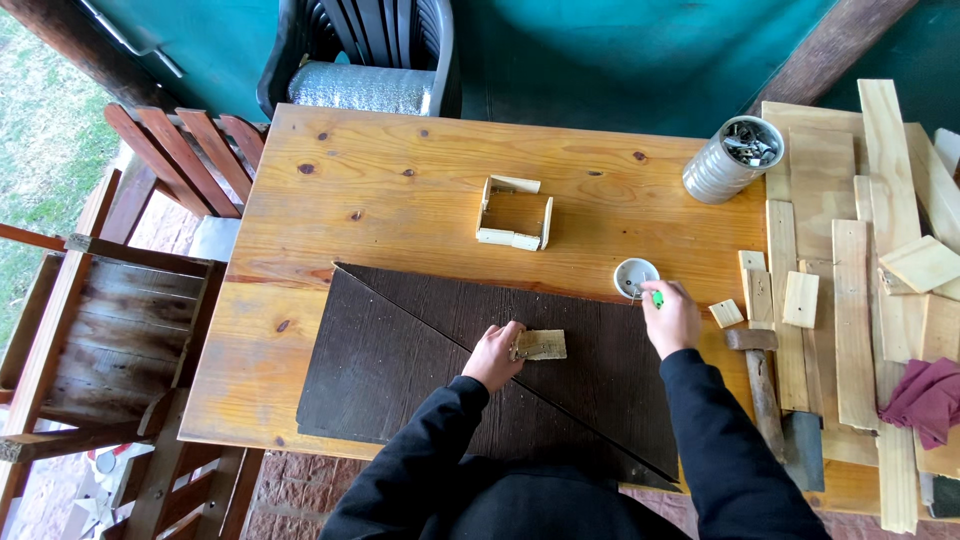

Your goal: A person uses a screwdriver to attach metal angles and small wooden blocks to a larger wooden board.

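Observation:
My left hand [495,353] presses on the left end of a small flat wooden piece [543,345] lying on a dark brown board [400,360]. My right hand [670,316] holds a small green-tipped thing [657,298] next to a small round white lid [635,277] with tiny bits in it. A little open wooden box frame [514,213] stands farther back on the pine table [400,170].
A ribbed metal tin [730,160] of metal bits stands at the back right. Planks and small wood offcuts [850,290] are piled on the right, with a hammer [762,385] and a red cloth [930,397]. Wooden chairs [110,300] stand on the left.

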